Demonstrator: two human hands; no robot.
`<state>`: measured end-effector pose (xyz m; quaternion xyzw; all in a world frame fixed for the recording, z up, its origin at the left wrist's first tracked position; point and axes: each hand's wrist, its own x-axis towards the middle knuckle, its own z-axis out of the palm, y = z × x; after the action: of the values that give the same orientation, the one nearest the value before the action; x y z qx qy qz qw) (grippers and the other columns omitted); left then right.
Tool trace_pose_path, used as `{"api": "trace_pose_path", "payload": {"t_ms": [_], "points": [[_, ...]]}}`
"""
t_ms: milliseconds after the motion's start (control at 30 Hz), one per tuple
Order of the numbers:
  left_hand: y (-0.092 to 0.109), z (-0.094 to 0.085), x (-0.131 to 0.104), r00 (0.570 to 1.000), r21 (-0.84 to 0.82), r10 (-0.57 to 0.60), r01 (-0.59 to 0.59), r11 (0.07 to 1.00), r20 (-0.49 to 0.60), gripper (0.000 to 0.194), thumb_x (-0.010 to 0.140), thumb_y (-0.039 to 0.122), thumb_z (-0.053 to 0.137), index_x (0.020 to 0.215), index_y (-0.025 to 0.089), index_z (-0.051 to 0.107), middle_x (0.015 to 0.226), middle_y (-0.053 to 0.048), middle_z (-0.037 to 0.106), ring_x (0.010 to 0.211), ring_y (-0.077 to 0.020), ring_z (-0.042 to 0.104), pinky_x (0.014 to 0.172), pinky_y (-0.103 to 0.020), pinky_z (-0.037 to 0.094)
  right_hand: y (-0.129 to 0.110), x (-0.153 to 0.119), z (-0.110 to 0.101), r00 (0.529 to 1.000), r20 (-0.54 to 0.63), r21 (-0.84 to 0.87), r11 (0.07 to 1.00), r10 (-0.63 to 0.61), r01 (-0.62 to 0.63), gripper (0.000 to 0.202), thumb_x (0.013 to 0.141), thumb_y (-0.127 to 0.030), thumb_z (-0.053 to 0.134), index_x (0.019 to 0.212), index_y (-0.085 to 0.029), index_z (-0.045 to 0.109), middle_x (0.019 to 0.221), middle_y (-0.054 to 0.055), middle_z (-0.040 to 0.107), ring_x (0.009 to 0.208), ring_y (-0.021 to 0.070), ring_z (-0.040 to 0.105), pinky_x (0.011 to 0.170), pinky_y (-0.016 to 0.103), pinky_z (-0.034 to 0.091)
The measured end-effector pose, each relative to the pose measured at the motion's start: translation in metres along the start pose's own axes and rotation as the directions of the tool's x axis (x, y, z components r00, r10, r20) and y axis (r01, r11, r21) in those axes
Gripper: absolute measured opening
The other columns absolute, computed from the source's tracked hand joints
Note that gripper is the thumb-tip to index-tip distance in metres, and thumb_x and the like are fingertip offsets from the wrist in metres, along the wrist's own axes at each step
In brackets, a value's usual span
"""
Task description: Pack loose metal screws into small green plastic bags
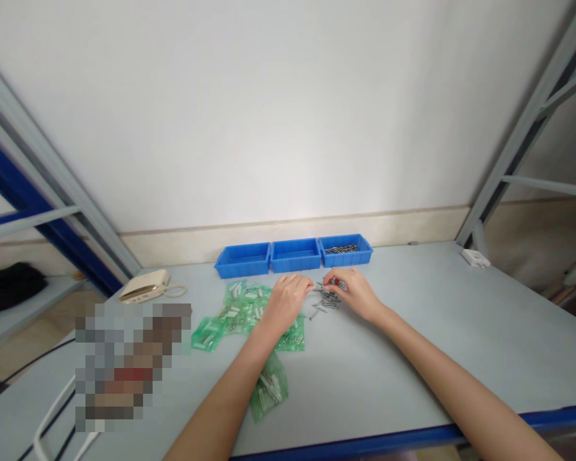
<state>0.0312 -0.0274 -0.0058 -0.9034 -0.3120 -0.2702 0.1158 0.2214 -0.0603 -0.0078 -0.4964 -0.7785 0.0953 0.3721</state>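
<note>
Over the middle of the table my left hand is closed, its thumb and fingertips pinched together; whatever they hold is too small to make out. My right hand faces it with bent fingers pinching a small grey screw. Just below and between the hands lies a loose pile of grey screws. Green plastic bags with screws and pale plugs inside spread beside and partly behind my left hand. Nearer to me, another green bag lies partly covered by my left forearm.
Three blue bins stand along the wall: a left bin, a middle bin and a right bin containing screws. A cream-coloured device with a strap sits at left. Cables and a pixelated area are nearby. A white object lies far right.
</note>
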Motion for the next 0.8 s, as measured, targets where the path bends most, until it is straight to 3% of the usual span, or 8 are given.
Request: {"api": "trace_pose_path", "payload": {"t_ms": [100, 267, 467, 633, 800], "points": [[-0.0007, 0.0016, 0.0004, 0.997, -0.064, -0.082, 0.081, 0.995, -0.009, 0.018, 0.09, 0.022, 0.041, 0.082, 0.016, 0.056, 0.078, -0.002, 0.062, 0.077, -0.0168, 0.054, 0.071, -0.03, 0.036, -0.0034, -0.0024, 0.0015, 0.998, -0.018, -0.13, 0.99, -0.062, 0.059, 0.012, 0.084, -0.03, 0.055, 0.083, -0.02, 0.063, 0.08, -0.001, 0.068, 0.072, 0.0134, 0.058, 0.076, 0.028, 0.031], [-0.0016, 0.002, 0.0018, 0.985, -0.12, -0.172, 0.17, 0.978, -0.007, 0.017, 0.09, 0.023, 0.042, 0.081, 0.018, 0.055, 0.073, 0.0, 0.06, 0.073, -0.0162, 0.053, 0.07, -0.029, 0.037, -0.0018, -0.0035, 0.0062, 0.998, -0.024, -0.147, 0.987, -0.062, 0.058, 0.012, 0.079, -0.031, 0.062, 0.086, -0.023, 0.066, 0.08, -0.001, 0.07, 0.068, 0.0132, 0.06, 0.072, 0.028, 0.03], [0.0008, 0.0008, 0.0018, 0.989, -0.141, -0.143, 0.137, 0.98, -0.029, 0.019, 0.09, 0.029, 0.042, 0.082, 0.018, 0.055, 0.074, -0.001, 0.06, 0.072, -0.0158, 0.053, 0.069, -0.027, 0.036, -0.0012, -0.0021, 0.0061, 0.998, -0.069, -0.136, 0.991, -0.008, -0.001, 0.016, 0.083, -0.033, 0.056, 0.081, -0.023, 0.068, 0.076, 0.0, 0.07, 0.067, 0.0143, 0.06, 0.07, 0.028, 0.03], [0.0009, 0.0002, 0.0013, 0.997, -0.105, -0.073, 0.069, 0.992, -0.038, 0.022, 0.09, 0.027, 0.04, 0.079, 0.017, 0.057, 0.072, -0.001, 0.06, 0.071, -0.0162, 0.052, 0.068, -0.027, 0.035, -0.0018, -0.0015, 0.0034, 0.999, -0.041, -0.124, 0.991, 0.034, -0.039, 0.018, 0.085, -0.034, 0.053, 0.084, -0.023, 0.067, 0.08, -0.001, 0.07, 0.068, 0.0135, 0.06, 0.072, 0.028, 0.029], [0.0019, -0.0011, 0.002, 0.993, -0.09, -0.109, 0.104, 0.99, -0.053, 0.024, 0.09, 0.028, 0.041, 0.076, 0.017, 0.057, 0.069, -0.002, 0.059, 0.068, -0.0162, 0.051, 0.066, -0.027, 0.034, 0.0017, -0.0015, 0.0037, 0.997, -0.079, -0.077, 0.997, 0.011, -0.017, 0.015, 0.082, -0.035, 0.057, 0.085, -0.022, 0.065, 0.079, -0.001, 0.07, 0.068, 0.0135, 0.06, 0.073, 0.028, 0.029]]}}
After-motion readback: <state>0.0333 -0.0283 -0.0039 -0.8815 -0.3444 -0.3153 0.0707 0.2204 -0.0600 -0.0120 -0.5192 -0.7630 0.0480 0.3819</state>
